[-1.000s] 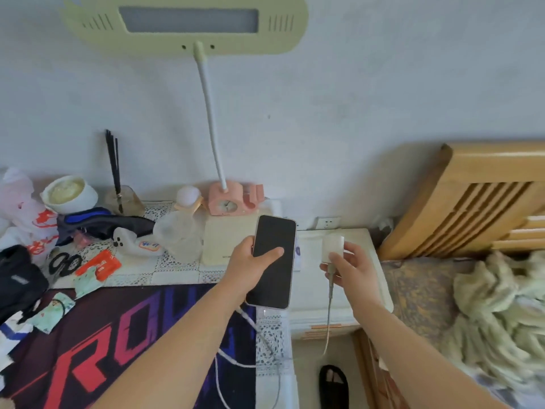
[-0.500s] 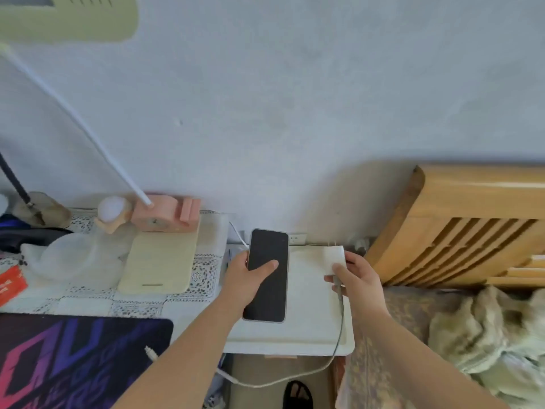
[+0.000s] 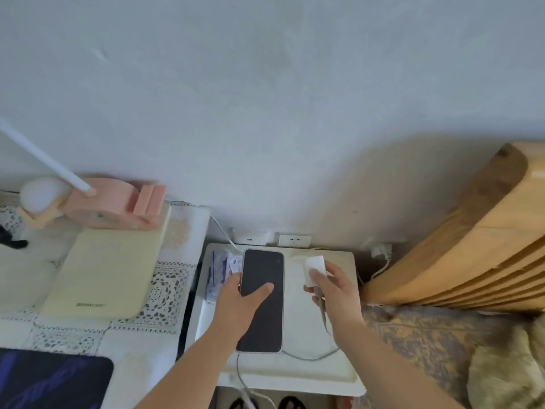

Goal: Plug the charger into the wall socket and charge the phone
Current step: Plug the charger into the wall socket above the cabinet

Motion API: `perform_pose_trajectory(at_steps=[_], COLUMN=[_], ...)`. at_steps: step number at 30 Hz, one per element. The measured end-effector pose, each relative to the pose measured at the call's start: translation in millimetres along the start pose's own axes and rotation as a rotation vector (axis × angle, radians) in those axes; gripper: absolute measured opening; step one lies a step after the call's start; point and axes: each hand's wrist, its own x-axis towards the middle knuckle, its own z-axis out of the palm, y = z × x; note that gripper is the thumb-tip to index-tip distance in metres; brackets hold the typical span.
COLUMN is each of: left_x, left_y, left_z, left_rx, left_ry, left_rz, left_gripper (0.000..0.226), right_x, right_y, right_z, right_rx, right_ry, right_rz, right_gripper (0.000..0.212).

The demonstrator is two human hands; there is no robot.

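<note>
My phone [image 3: 261,302] lies with its long axis running away from me toward the wall, dark screen up, its far end close below the wall socket [image 3: 294,240]; it sits over the white bedside stand [image 3: 295,376] that stands between the desk [image 3: 97,329] and the bed's wooden headboard [image 3: 460,255]; my left hand [image 3: 239,302] wraps its left edge, thumb laid flat across the glass, the other fingers tucked behind where I cannot see them; whether the phone rests on the stand or hangs just above it I cannot tell. My right hand [image 3: 336,293] pinches the white charger [image 3: 315,270], thumb on its near face and fingers curled behind; the block points up and away toward the socket, well short of it; its prongs are too blurred to make out. The cable [image 3: 312,356] drops from the charger under my palm, loops across the stand and reaches the phone's near end, though the join there is hard to see; my forearm hides part of the run. A second plug [image 3: 382,251] sits by the wall at the right, its socket hidden; a pink lamp base [image 3: 118,208] stands on the desk at left.
</note>
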Motion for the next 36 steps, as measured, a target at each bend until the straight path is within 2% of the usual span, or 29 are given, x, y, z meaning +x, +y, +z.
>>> perform_pose_trajectory(at_steps=[6,13,21,31,36], left_x=[44,69,75,76,76], left_y=[-30,-55,-64,-63,-60], left_z=[9,2,2,4,6], left_rx=[0.027,0.087,0.087,0.131,0.171], left_ry=[0.038,0.034,0.034,0.040,0.051], left_rz=[0.008,0.019,0.008,0.001,0.011], left_gripper=[0.028,0.029,0.023,0.034,0.042], right_x=[52,85,95,95,99], right_y=[34,55,55,59,57], right_z=[26,38,46,51,51], right_rx=[0.076,0.116,0.161,0.234,0.243], right_ry=[0.038,0.034,0.021,0.038,0.051], right_rz=[0.045,0.076,0.091,0.075,0.067], right_gripper=[0.016,0.031,0.030,0.029,0.021])
